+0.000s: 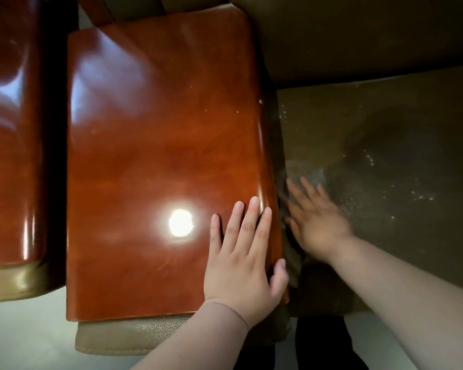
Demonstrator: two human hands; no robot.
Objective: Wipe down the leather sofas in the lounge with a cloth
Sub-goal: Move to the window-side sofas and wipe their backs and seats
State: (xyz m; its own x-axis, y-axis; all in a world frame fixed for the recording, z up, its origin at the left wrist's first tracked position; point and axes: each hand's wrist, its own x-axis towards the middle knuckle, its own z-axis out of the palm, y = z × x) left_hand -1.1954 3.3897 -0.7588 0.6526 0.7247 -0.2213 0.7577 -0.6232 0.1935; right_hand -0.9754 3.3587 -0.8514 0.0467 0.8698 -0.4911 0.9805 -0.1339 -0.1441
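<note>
**Operator:** Head view. State my hand positions.

**Manual:** Your left hand lies flat on the glossy wooden armrest, fingers straight, thumb hooked over its right edge. It grasps nothing. Your right hand is blurred, fingers extended, pressed low at the left edge of the seat cushion, beside the armrest's side.

**Operator:** Where is the cloth?

**Manual:** A greyish, blurred patch shows just beyond your right fingertips. It is probably the cloth, pushed under a flat palm. The blur prevents confirmation.

**Operator:** Hazards from here?

**Manual:** Three.
1. A cloth pushed with straight fingers is not gripped. It may slip into the dark gap between armrest and cushion.
2. Glinting specks on the cushion suggest droplets or crumbs. Hasty strokes may smear them rather than lift them.
3. The armrest is polished. If you lean weight on your left hand, it may slide.
</note>
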